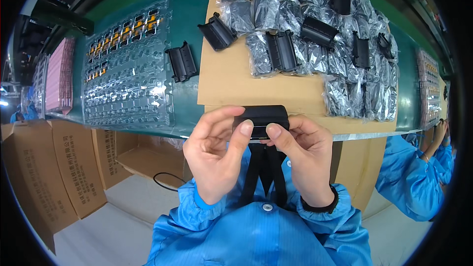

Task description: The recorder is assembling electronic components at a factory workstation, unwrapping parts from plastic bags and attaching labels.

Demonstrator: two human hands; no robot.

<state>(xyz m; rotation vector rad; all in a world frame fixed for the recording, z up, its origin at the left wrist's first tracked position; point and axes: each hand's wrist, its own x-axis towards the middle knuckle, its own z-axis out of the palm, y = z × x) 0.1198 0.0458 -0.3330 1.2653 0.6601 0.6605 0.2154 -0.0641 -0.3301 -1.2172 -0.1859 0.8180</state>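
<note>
A black plastic housing is held between my two hands just off the near edge of the bench. My left hand grips its left end, thumb on the near face and fingers behind. At the right end my right hand does the same, its thumb close to the other. Both hands are closed on this one part. Beyond them, a similar black housing rests on plastic-wrapped parts, and another housing lies on the cardboard sheet.
A clear tray with rows of small orange-and-black parts stands on the green bench. One more housing lies beside it. Pink sheets are stacked farther left. Open cardboard boxes stand below. A co-worker's blue sleeve is at right.
</note>
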